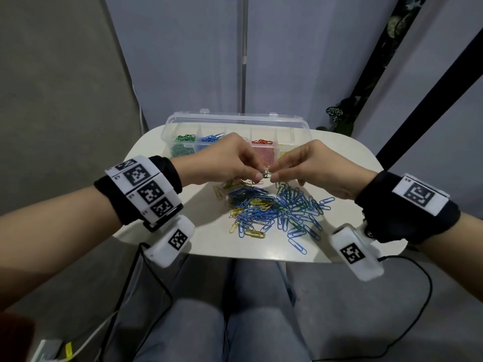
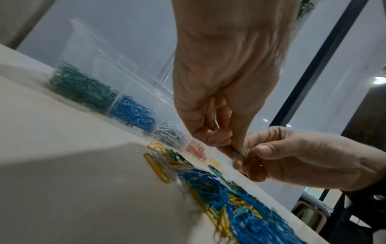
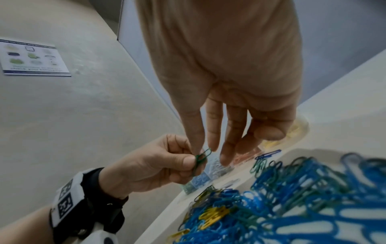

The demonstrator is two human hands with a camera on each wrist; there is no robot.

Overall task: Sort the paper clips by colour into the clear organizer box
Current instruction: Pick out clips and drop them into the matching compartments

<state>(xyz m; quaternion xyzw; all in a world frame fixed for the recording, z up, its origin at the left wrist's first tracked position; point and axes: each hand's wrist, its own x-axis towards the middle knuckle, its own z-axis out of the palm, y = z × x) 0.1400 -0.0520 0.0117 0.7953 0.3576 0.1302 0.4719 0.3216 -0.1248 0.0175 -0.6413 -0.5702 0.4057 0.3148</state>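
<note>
Both hands meet above the loose pile of blue, yellow, green and silver paper clips on the white table. My left hand pinches a small bunch of linked green clips between thumb and forefinger. My right hand pinches the same green clips from the other side, its other fingers hanging straight. Behind the hands stands the clear organizer box with its lid up. It holds green clips, blue clips, silver clips, red clips and yellow clips in separate compartments.
The small rounded table ends just in front of the pile, above my knees. Cables hang from both wrist cameras. A black pole and a plant stand at the back right.
</note>
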